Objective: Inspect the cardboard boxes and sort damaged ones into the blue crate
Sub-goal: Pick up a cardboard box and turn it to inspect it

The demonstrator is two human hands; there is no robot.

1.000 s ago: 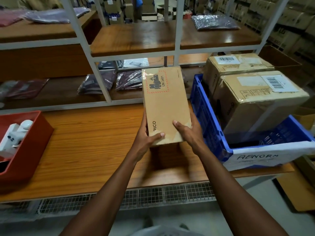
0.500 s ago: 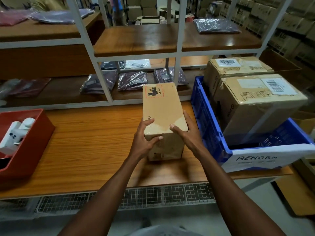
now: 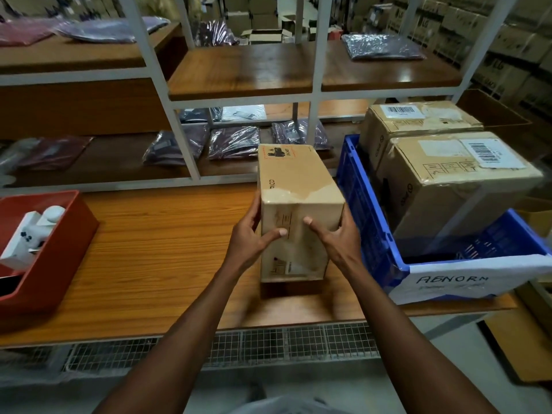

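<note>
Both hands, left hand [image 3: 254,243] and right hand [image 3: 337,243], fingers clamped on the cardboard box [image 3: 295,186], have tipped it lower toward the bench [image 3: 155,249], beside the blue crate [image 3: 367,216].

Two bare forearms, no sleeves in view. Left hand [image 3: 251,243] and right hand [image 3: 337,243]: no gloves, rings, watch or bands on the wrists. Short nails, pale on both thumbs. At bottom edge a patch of light grey garment [image 3: 286,405], blurred; cut unclear.
</note>
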